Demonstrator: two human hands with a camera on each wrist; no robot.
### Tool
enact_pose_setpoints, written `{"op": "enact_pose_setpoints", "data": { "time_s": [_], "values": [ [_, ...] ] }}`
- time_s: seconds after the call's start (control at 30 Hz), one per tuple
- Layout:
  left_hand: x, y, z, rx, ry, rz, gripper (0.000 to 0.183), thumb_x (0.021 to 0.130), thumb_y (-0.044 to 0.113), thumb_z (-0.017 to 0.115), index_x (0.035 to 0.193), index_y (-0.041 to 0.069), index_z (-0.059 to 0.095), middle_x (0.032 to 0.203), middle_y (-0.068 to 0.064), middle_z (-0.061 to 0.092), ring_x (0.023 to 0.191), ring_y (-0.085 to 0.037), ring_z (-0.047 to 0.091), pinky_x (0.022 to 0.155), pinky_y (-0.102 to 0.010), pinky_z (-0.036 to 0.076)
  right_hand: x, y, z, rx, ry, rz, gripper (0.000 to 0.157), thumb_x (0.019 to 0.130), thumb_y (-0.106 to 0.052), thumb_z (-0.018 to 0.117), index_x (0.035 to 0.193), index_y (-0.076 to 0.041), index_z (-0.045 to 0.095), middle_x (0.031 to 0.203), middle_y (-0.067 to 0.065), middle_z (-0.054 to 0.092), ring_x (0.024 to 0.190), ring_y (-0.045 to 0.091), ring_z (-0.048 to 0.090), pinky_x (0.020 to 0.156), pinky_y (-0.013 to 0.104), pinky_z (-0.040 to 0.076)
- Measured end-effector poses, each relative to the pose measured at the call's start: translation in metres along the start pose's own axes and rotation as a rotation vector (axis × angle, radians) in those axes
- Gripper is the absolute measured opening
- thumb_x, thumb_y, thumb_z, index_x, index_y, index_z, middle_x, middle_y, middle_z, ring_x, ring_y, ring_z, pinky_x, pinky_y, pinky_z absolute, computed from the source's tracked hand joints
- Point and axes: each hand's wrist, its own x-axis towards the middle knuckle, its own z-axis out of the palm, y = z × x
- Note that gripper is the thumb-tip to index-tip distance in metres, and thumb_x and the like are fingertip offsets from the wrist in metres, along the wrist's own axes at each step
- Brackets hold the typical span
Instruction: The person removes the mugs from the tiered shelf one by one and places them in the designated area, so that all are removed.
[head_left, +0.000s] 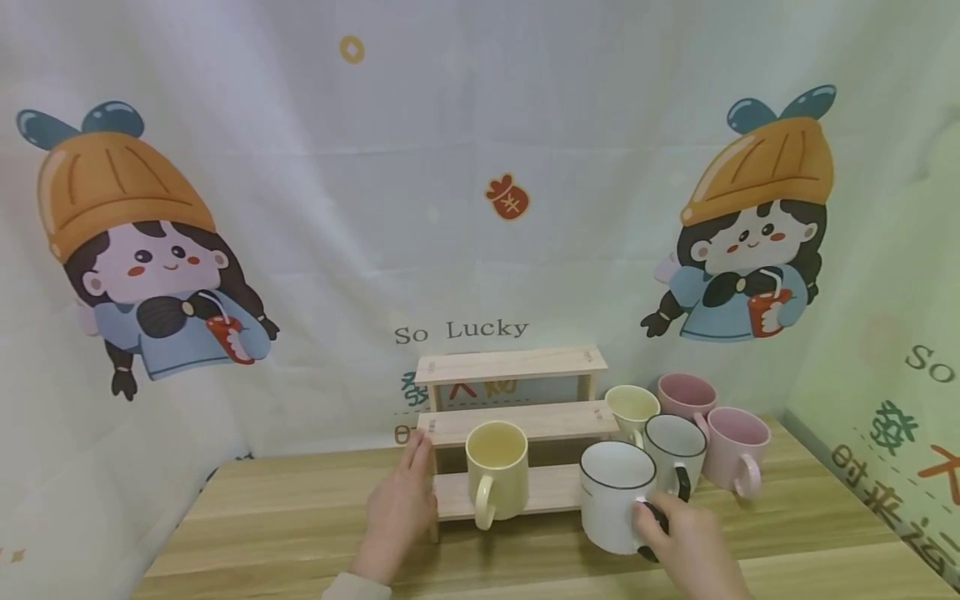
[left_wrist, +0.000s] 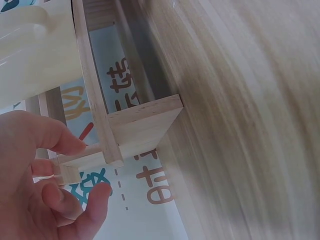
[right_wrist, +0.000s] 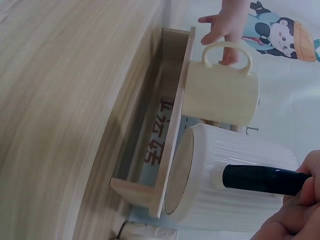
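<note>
At the left end of a three-tier wooden rack [head_left: 517, 427], my left hand [head_left: 397, 510] grips the end of the middle step, thumb and fingers about it in the left wrist view. My right hand [head_left: 686, 537] holds a white enamel-style mug [head_left: 611, 508] by its black handle [right_wrist: 265, 180]. That mug has a dark rim and is upright before the right end of the rack's bottom step; whether it touches the step, I cannot tell. A pale yellow mug [head_left: 504, 479] stands on the bottom step, left of the white mug, its handle facing me.
Right of the rack stand another white mug [head_left: 678, 458] with a black handle, a pale yellow mug [head_left: 626, 404], a darker pink mug [head_left: 686, 392] and a light pink mug [head_left: 738, 450]. A printed cloth [head_left: 450, 208] hangs behind the wood-grain table [head_left: 277, 517].
</note>
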Motion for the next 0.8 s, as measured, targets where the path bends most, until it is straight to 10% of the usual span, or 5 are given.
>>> {"op": "enact_pose_setpoints", "data": {
  "time_s": [0.53,0.8],
  "values": [
    [-0.001,0.0,-0.001,0.0,0.0,-0.004,0.077,0.071,-0.001,0.064,0.143,0.007,0.039,0.153,-0.01,0.035,0.047,-0.013,0.042,0.038,-0.023,0.035,-0.015,0.037,-0.038,-0.125,0.032,0.102,0.009,0.082,-0.014,0.066,0.075,-0.012,0.061,0.06,0.005,0.058,0.052,0.02,0.046,0.05,0.035,0.039],
    [-0.002,0.0,-0.001,0.01,0.006,0.004,0.077,0.071,0.0,0.064,0.144,0.007,0.04,0.153,-0.01,0.035,0.045,-0.012,0.039,0.037,-0.022,0.034,-0.014,0.061,-0.054,-0.174,-0.123,0.24,0.016,0.089,-0.023,0.058,0.085,-0.01,0.066,0.069,0.01,0.066,0.06,0.027,0.059,0.057,0.043,0.048]
  ]
}}
